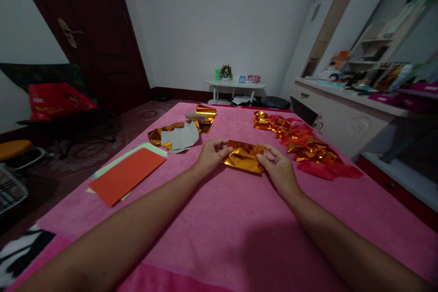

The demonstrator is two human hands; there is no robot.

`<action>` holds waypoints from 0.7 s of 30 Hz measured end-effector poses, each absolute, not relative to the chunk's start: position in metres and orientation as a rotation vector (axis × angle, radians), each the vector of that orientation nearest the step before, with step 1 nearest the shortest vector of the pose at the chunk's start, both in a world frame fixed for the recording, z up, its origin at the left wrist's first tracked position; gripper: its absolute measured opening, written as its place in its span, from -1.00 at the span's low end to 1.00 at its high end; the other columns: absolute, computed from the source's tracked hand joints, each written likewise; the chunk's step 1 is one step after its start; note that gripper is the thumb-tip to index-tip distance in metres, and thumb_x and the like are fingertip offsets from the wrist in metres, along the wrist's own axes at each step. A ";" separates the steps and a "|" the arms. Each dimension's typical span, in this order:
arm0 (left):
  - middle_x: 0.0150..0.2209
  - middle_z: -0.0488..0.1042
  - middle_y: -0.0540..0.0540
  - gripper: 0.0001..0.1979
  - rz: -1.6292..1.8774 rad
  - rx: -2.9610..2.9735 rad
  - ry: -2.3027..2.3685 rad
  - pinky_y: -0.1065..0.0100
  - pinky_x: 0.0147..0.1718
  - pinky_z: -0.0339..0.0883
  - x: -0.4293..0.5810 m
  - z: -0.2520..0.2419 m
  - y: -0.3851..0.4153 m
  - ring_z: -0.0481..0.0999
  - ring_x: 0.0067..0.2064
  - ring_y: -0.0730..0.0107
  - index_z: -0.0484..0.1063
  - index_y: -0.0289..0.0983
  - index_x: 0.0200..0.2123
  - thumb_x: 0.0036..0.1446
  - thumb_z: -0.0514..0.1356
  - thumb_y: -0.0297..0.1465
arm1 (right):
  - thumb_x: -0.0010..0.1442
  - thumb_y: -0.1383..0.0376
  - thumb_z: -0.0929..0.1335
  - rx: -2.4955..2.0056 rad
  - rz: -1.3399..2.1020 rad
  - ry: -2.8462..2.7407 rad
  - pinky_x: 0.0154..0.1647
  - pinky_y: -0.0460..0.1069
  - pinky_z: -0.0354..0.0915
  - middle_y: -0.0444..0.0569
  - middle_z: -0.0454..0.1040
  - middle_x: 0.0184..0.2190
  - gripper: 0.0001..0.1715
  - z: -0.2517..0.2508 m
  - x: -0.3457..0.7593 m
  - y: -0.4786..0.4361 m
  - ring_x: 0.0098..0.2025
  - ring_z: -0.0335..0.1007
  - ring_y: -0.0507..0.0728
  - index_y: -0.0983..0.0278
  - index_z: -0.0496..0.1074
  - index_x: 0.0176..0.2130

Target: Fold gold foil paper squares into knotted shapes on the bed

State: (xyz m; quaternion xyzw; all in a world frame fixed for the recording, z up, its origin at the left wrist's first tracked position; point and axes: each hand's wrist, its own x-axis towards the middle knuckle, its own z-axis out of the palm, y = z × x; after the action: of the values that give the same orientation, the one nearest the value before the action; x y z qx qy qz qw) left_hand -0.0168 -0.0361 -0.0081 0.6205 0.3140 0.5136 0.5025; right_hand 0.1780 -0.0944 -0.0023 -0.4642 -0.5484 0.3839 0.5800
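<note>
A rectangular sheet of shiny gold foil paper (243,157) is stretched between my two hands, just over the pink cloth. My left hand (212,154) pinches its left edge between thumb and fingers. At the right edge, my right hand (276,164) grips the foil in the same way. Beyond my left hand lie white-backed paper (181,137) with gold foil around it and a roll of gold foil (206,110). To the right, crumpled gold and red foil pieces (310,146) lie in a row.
A stack of coloured paper with an orange sheet (128,175) on top sits at the left of the pink cloth (205,228). A small white table (236,84) stands by the far wall. On the right is a cluttered white dresser (342,105); a red bag (58,100) rests on a chair at left.
</note>
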 end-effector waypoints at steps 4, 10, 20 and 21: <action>-0.58 0.32 0.09 -0.54 1.254 1.463 0.769 0.53 -0.54 0.14 -0.017 -0.006 -0.038 0.27 -0.56 0.61 0.37 -0.38 -0.03 -0.03 0.27 -0.33 | 0.07 0.18 0.36 -1.141 0.841 -1.291 -0.55 -0.10 0.24 -0.22 0.37 -0.60 -0.36 0.000 0.179 -0.096 -0.58 0.28 0.00 0.33 0.21 0.11; -0.46 0.49 -0.03 -0.62 1.278 1.490 0.778 0.49 -0.47 0.24 -0.018 -0.009 -0.036 0.41 -0.46 0.52 0.46 -0.33 -0.06 0.01 0.20 -0.36 | 0.09 0.16 0.33 -1.137 0.811 -1.323 -0.58 -0.12 0.22 -0.24 0.34 -0.64 -0.40 -0.002 0.180 -0.095 -0.61 0.25 -0.01 0.29 0.26 0.09; -0.24 0.57 -0.16 -0.64 1.206 1.427 0.749 0.36 -0.35 0.39 -0.015 -0.004 -0.040 0.52 -0.33 0.37 0.54 -0.34 -0.21 -0.19 0.34 -0.45 | -0.01 0.25 0.41 -1.161 0.806 -1.377 -0.36 -0.03 0.37 -0.04 0.51 -0.33 -0.56 -0.004 0.179 -0.093 -0.35 0.43 0.08 0.30 0.42 -0.08; -0.23 0.57 -0.16 -0.61 1.205 1.422 0.731 0.35 -0.33 0.40 -0.014 -0.004 -0.040 0.52 -0.31 0.36 0.53 -0.34 -0.20 -0.21 0.35 -0.46 | -0.01 0.26 0.40 -1.153 0.814 -1.377 -0.33 -0.01 0.38 -0.02 0.51 -0.30 -0.55 -0.004 0.179 -0.092 -0.32 0.44 0.09 0.30 0.41 -0.08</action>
State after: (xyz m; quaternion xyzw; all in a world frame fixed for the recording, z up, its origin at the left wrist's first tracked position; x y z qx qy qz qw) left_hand -0.0143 -0.0400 -0.0037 0.5981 0.3075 0.5067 0.5395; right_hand 0.1787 -0.0924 -0.0042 -0.4875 -0.5822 0.3444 0.5521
